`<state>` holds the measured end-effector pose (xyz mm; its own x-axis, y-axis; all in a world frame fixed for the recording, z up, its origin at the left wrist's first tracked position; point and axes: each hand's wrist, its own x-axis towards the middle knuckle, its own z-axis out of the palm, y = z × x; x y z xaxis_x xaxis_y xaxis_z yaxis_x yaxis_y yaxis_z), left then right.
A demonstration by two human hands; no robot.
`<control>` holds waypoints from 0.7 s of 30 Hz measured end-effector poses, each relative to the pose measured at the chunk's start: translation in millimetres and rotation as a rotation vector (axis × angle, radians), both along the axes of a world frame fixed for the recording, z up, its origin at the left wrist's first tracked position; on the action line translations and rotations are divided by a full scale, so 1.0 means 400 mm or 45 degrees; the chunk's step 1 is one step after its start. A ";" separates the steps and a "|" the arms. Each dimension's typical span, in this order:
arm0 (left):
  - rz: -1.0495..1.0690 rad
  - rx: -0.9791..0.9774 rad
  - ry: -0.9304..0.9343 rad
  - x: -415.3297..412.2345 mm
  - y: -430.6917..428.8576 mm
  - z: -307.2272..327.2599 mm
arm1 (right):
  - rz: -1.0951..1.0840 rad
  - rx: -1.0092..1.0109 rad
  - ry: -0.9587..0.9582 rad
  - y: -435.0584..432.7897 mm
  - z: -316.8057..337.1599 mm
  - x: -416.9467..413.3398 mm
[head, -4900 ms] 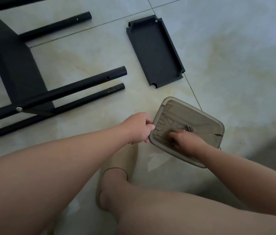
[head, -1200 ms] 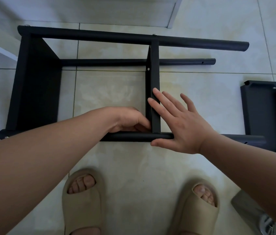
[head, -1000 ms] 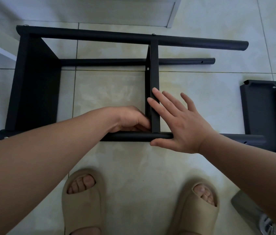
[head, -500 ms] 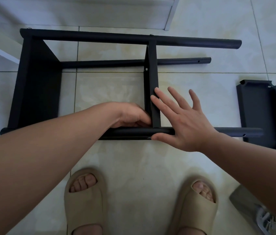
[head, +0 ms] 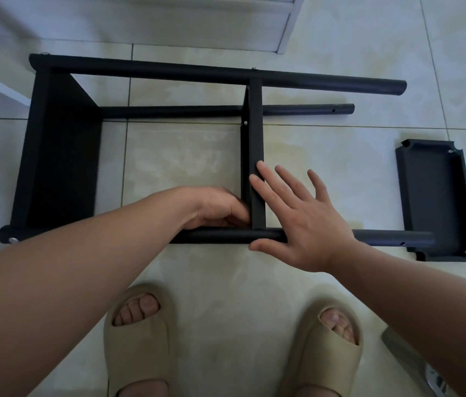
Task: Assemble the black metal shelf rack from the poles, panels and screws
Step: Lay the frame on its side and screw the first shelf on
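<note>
A: Shows the rack (head: 60, 156) on its side on the floor (head: 226, 287), one long pole toward the floor's far edge. Presses the right hand (head: 303, 224) flat, fingers (head: 269, 190) straight and spread, against the mid panel (head: 255, 133) and over the near pole (head: 220, 235). Curls the left hand (head: 214, 209) into the panel-pole corner; cannot tell the contents, if any, of that grip. Leaves a loose panel (head: 435, 202) toward the floor's right edge, just beside the pole's free end. Likely faults from here?

B: Judged likeliest: a slip at that corner. Shows no screw head there, unlike the end screw (head: 12, 240), so may lose the panel's line with the pole hole on easing the flat hand. May also drop or cross-thread a small screw, working blind under curled fingers. May nip a fingertip between panel edge and pole. May roll the frame, given round poles on smooth tile.

A: Any writing?

B: None legible. No brand, label or lettering found on the metal, the sandals (head: 137, 336) or the grey box (head: 403, 353) at the floor's near right corner.
</note>
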<state>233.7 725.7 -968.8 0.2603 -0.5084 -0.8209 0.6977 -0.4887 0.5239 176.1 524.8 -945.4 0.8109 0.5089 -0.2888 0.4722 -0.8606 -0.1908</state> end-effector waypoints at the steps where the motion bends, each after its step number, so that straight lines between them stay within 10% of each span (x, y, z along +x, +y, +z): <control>1: -0.010 -0.001 0.019 0.001 0.001 -0.001 | 0.002 -0.003 -0.005 -0.001 -0.001 0.001; 21: 0.011 -0.102 0.198 0.007 0.012 -0.034 | 0.055 -0.064 -0.118 0.002 -0.003 0.000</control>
